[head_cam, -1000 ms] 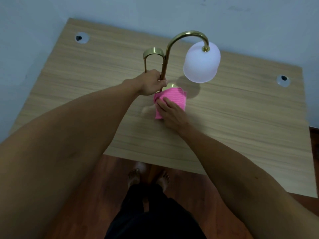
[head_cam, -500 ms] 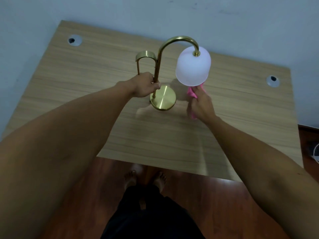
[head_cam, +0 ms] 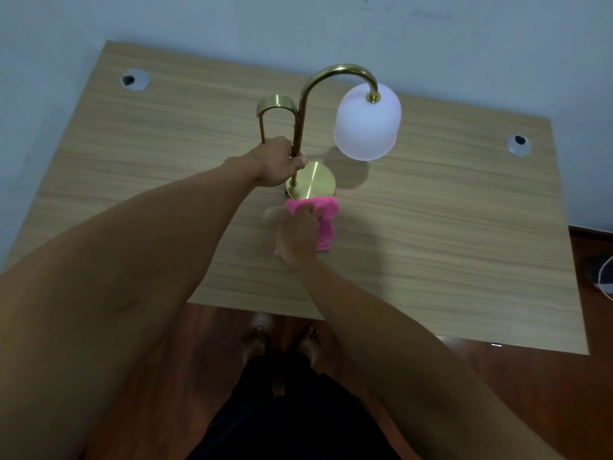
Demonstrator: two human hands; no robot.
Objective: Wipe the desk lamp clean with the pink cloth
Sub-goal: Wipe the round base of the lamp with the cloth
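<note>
Your left hand [head_cam: 277,166] is closed around the lower part of the desk lamp [head_cam: 300,127], on its thin brass stem, just above the round base [head_cam: 313,180]. Your right hand [head_cam: 297,235] is closed on the pink cloth [head_cam: 325,217], bunched in your fist, and it sits just in front of the base; the cloth's upper edge meets the near rim of the base. The two hands are near each other but not touching. The lamp stands upright near the middle of the wooden desk [head_cam: 447,227]. Its stem curves over like a hook and carries a frosted white, bell-shaped shade [head_cam: 366,124] on the right. The metal is shiny gold, the cloth looks soft and ribbed.
</note>
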